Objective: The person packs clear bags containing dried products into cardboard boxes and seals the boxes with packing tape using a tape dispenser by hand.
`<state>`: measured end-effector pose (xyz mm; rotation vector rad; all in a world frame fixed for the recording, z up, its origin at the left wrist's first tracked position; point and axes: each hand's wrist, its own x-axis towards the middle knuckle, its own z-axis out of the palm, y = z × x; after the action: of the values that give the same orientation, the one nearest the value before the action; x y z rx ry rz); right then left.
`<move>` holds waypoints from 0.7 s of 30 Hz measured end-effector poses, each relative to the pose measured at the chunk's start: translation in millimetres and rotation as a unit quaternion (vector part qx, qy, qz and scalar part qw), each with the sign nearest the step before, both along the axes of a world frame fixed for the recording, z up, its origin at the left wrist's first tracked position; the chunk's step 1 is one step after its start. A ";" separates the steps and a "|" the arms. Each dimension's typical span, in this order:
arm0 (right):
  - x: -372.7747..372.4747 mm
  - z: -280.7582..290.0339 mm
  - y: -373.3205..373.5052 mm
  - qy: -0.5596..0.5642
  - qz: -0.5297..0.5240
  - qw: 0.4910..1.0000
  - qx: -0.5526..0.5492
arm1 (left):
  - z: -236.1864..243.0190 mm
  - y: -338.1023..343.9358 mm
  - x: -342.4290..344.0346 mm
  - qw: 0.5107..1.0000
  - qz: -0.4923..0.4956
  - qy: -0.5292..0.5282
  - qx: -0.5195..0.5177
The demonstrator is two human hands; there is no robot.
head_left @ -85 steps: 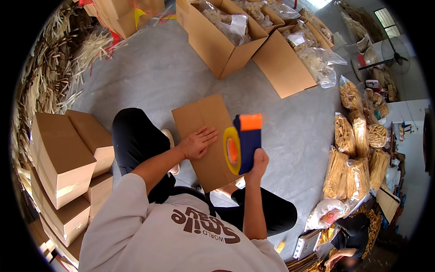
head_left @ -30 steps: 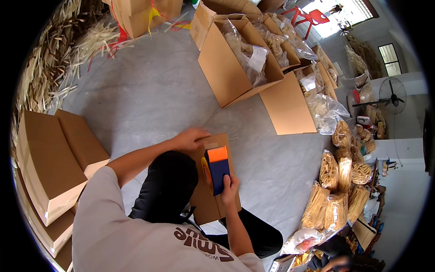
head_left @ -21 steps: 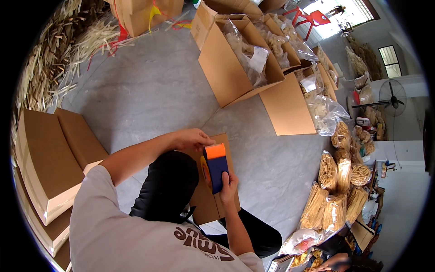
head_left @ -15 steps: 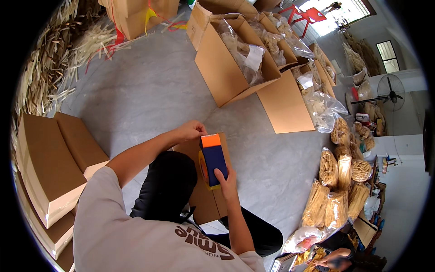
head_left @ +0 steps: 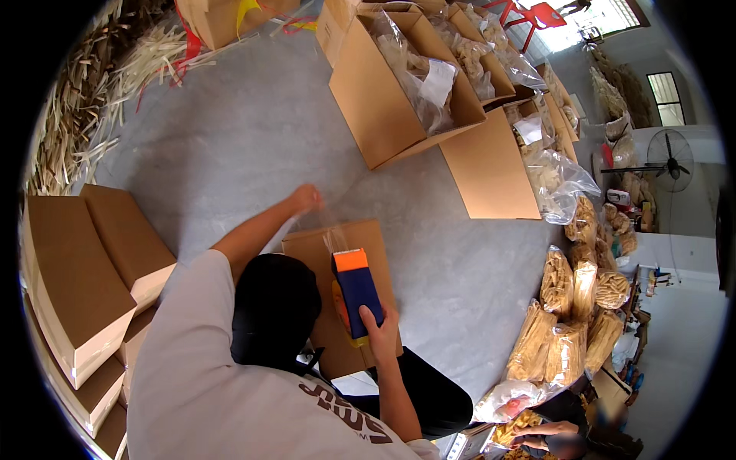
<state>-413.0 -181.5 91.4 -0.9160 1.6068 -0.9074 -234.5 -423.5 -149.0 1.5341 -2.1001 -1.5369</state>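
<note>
My right hand [head_left: 379,331] is wrapped round a blue and orange tape dispenser [head_left: 354,287] with a yellow part along its left side and lower end. Beneath it is a brown cardboard box [head_left: 313,249], close against my knees. Out beyond the box's far edge, my left hand [head_left: 308,198] is closed in a pinch. A clear strip of tape [head_left: 331,230], blurred and hard to see, stretches from the dispenser's orange end toward that hand.
Open cartons [head_left: 406,100] with clear bags inside stand ahead to the right. Stacked cardboard boxes [head_left: 84,268] are at my left. Bundles in plastic [head_left: 567,307] lie at the right, near another person's hands [head_left: 544,437]. Dried strips [head_left: 77,107] heap at the far left.
My left hand has moved away from the dispenser, forward and to the left, drawing out clear tape. The dispenser has come slightly nearer to me in my right hand.
</note>
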 end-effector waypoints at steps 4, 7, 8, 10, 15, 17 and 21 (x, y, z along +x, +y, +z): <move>-2.3 -7.0 1.6 0.002 0.000 1.000 0.001 | -29.1 35.9 -13.5 0.983 0.015 0.098 0.152; -0.6 -8.7 2.3 0.004 -0.007 1.000 -0.020 | -39.8 38.8 -15.2 0.990 0.004 0.059 0.128; 1.6 -6.3 0.2 -0.010 -0.008 1.000 -0.023 | -50.0 43.1 -15.2 0.994 -0.003 0.037 0.101; 6.4 -2.3 -3.5 -0.010 0.002 0.999 -0.033 | -112.7 75.5 7.4 0.975 0.082 -0.184 -0.090; -5.7 -13.5 2.5 0.040 -0.021 0.998 -0.040 | 38.0 25.9 -21.2 0.967 -0.188 -0.085 0.150; -2.5 -15.2 -1.6 0.008 -0.009 0.998 -0.059 | 102.2 51.6 -16.1 0.942 -0.008 0.162 0.293; -6.1 -4.3 -7.0 -0.040 0.012 0.999 -0.017 | 129.5 70.7 -13.1 0.997 -0.070 0.001 -0.032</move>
<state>-419.0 -188.5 87.1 -0.9087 1.5146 -0.9453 -247.6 -352.8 -19.5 1.3922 -2.2764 -1.4958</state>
